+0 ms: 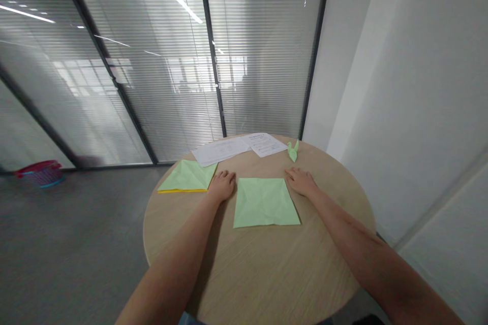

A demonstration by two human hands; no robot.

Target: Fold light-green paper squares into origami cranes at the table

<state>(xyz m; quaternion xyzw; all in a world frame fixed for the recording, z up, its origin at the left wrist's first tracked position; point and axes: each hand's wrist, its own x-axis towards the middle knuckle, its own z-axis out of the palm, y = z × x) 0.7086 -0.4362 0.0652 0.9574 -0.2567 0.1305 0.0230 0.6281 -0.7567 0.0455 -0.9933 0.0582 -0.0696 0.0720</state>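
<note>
A creased square sheet of light green paper [266,203] lies flat on the table in front of me. My left hand [222,185] rests palm down to its left, fingers stretched out and holding nothing. Beside that hand, on its left, lies a stack of green paper [189,176] with a yellow edge along the near side. On the other side, my right hand [301,181] lies flat near the sheet's upper right corner, fingers extended. A small folded green paper crane [293,151] stands beyond my right hand.
White printed sheets [223,151] lie at the far side of the round wooden table [259,274]. A glass partition with blinds [263,61] rises behind it, and a white wall [427,86] stands to the right. A red and blue basket [41,173] sits on the floor at left.
</note>
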